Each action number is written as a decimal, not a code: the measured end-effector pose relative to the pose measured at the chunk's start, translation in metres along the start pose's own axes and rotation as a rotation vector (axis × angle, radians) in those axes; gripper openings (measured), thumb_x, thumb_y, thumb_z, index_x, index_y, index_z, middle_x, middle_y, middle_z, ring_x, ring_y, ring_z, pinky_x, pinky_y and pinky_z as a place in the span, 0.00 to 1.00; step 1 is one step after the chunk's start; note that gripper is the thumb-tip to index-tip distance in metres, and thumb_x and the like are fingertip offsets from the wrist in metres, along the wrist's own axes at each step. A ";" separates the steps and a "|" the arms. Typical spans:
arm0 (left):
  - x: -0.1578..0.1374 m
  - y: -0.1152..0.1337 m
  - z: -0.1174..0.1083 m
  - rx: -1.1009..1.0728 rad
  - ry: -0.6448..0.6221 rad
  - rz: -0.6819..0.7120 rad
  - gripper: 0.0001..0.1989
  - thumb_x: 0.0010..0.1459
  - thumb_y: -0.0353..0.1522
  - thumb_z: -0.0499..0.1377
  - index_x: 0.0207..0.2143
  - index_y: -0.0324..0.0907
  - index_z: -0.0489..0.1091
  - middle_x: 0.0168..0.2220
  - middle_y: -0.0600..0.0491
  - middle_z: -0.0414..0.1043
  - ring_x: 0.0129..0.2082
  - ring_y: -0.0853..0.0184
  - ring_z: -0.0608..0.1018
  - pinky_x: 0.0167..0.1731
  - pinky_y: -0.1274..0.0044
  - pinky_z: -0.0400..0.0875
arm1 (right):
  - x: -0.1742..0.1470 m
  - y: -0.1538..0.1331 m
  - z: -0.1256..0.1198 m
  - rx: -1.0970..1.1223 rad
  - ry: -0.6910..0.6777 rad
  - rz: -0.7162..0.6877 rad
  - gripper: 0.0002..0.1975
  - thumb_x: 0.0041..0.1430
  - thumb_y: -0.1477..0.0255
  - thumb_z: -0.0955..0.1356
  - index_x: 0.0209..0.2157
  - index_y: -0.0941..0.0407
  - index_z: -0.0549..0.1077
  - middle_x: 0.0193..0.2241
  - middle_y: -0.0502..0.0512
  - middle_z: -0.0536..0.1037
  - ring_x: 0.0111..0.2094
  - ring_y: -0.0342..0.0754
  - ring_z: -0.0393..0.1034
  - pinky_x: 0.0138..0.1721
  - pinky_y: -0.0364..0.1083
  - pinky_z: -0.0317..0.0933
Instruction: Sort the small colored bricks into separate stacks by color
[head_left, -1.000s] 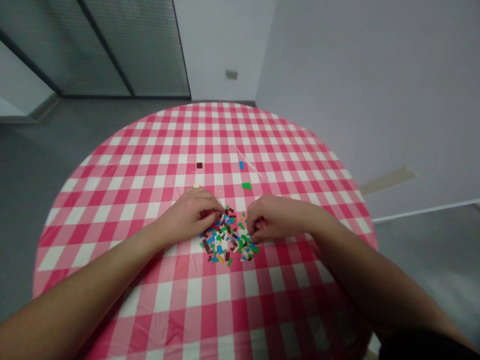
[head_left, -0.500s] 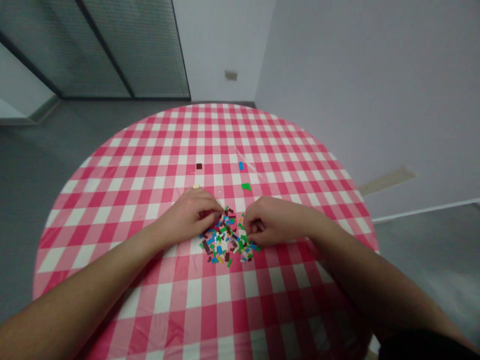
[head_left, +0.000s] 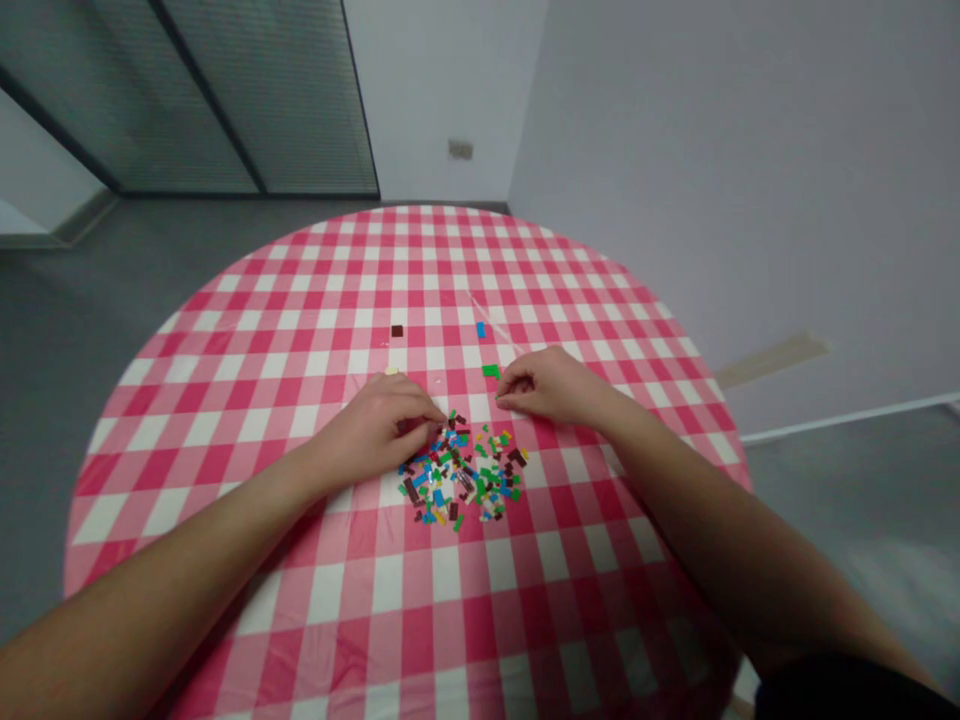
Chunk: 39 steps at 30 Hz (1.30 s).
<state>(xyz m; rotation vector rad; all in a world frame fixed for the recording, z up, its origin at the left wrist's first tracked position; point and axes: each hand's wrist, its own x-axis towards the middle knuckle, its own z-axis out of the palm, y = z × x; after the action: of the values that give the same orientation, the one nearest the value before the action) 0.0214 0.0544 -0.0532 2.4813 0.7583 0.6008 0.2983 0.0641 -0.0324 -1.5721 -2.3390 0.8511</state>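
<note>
A loose pile of small toy building bricks (head_left: 439,497) in blue, green, brown, white and yellow lies on the checked tablecloth. My left hand (head_left: 386,417) rests at the pile's upper left edge, thumb and fingers closed together; what they hold, if anything, is hidden. Beyond the pile on the right, my right hand (head_left: 555,385) pinches a tiny green brick (head_left: 497,398), only partly visible at the fingertips. Just past those fingertips lie several green bricks (head_left: 490,371) grouped together.
Farther back are a blue brick (head_left: 481,330) and a dark brown brick (head_left: 397,331). A cream brick (head_left: 391,371) sits just behind my left hand. The round table (head_left: 442,260) has a red-and-white cloth, with a wall (head_left: 675,180) close by on the right.
My right hand has lifted from the pile's right side and moved away, toward the green group, uncovering brown and yellow bricks. My left hand has stayed in place.
</note>
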 end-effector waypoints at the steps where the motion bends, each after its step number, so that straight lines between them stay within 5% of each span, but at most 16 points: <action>1: 0.000 0.000 0.000 0.000 0.002 -0.005 0.11 0.64 0.28 0.56 0.38 0.43 0.79 0.37 0.51 0.83 0.38 0.62 0.81 0.43 0.66 0.69 | 0.000 -0.001 0.000 -0.023 -0.009 -0.013 0.07 0.55 0.80 0.72 0.32 0.56 0.84 0.30 0.53 0.85 0.31 0.46 0.78 0.32 0.43 0.64; 9: 0.000 -0.003 -0.003 -0.005 0.010 0.000 0.11 0.62 0.27 0.56 0.39 0.42 0.79 0.36 0.51 0.82 0.37 0.61 0.81 0.43 0.66 0.70 | -0.002 -0.008 -0.003 -0.149 -0.041 -0.084 0.13 0.52 0.85 0.69 0.32 0.56 0.84 0.33 0.56 0.85 0.35 0.48 0.78 0.36 0.44 0.65; 16: 0.000 -0.001 -0.010 -0.094 -0.091 0.048 0.11 0.62 0.27 0.57 0.38 0.44 0.80 0.37 0.52 0.83 0.39 0.62 0.82 0.46 0.66 0.71 | -0.004 -0.003 0.000 -0.007 -0.060 -0.089 0.12 0.53 0.83 0.69 0.36 0.57 0.83 0.30 0.52 0.83 0.30 0.44 0.75 0.33 0.42 0.63; 22: 0.001 0.001 -0.015 -0.162 -0.173 0.084 0.08 0.64 0.29 0.60 0.37 0.45 0.80 0.36 0.52 0.83 0.38 0.64 0.81 0.46 0.68 0.70 | -0.002 -0.003 0.003 -0.031 -0.036 -0.117 0.09 0.56 0.79 0.70 0.34 0.54 0.82 0.34 0.51 0.85 0.35 0.46 0.77 0.37 0.44 0.64; 31: -0.005 0.040 -0.002 -0.105 -0.353 0.227 0.02 0.62 0.29 0.68 0.37 0.46 0.81 0.35 0.54 0.79 0.38 0.63 0.77 0.42 0.70 0.63 | -0.001 -0.004 0.004 -0.091 -0.046 -0.152 0.11 0.54 0.82 0.69 0.34 0.54 0.82 0.33 0.51 0.85 0.34 0.46 0.77 0.37 0.43 0.63; 39: -0.005 0.049 0.009 -0.014 -0.368 0.241 0.02 0.63 0.31 0.67 0.35 0.44 0.79 0.34 0.53 0.77 0.38 0.61 0.75 0.41 0.69 0.62 | -0.006 -0.006 -0.004 -0.034 -0.025 -0.111 0.13 0.53 0.82 0.69 0.39 0.57 0.82 0.33 0.53 0.83 0.32 0.45 0.75 0.35 0.42 0.63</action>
<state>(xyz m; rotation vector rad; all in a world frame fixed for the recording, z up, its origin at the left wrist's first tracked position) 0.0419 0.0122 -0.0347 2.5843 0.3166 0.2138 0.2980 0.0590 -0.0254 -1.4359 -2.4445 0.8143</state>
